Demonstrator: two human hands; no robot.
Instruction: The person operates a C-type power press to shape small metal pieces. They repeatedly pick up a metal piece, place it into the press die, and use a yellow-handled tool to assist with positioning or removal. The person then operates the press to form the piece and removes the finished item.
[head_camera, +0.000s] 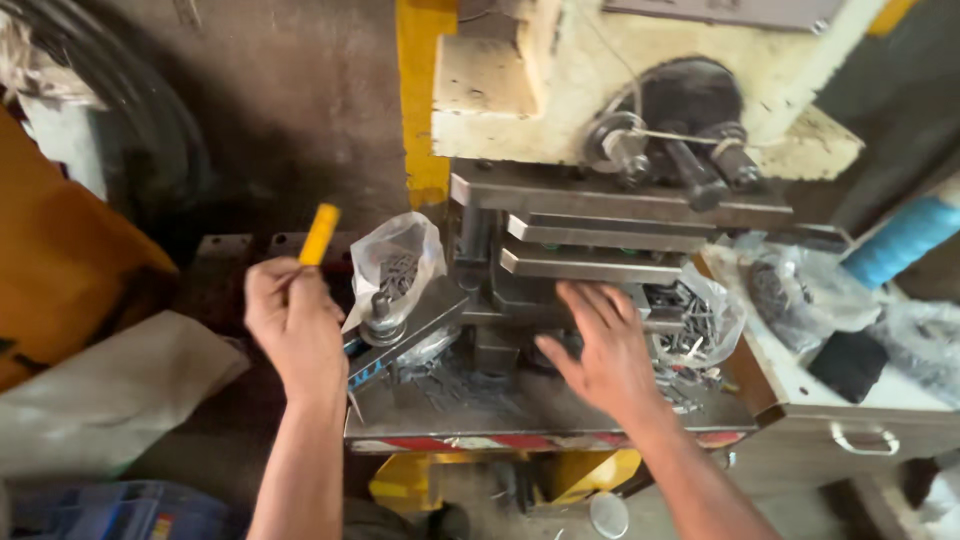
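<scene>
My left hand (292, 322) is closed around a thin tool with a yellow handle (320, 233), held just left of the press bed. A clear plastic bag of small dark metal parts (396, 268) sits right beside it. My right hand (602, 345) lies with fingers spread on the press bed (450, 405), reaching toward the stacked steel die plates (590, 262). It holds nothing. Another open bag of small metal parts (700, 325) lies just right of that hand.
The cream-coloured press body (540, 90) with a yellow column (422, 90) rises behind the die. A white cabinet with a drawer handle (865, 440) stands at right, carrying bags and a black block (848, 364). A blue roll (905, 238) lies far right. Cloth lies at left.
</scene>
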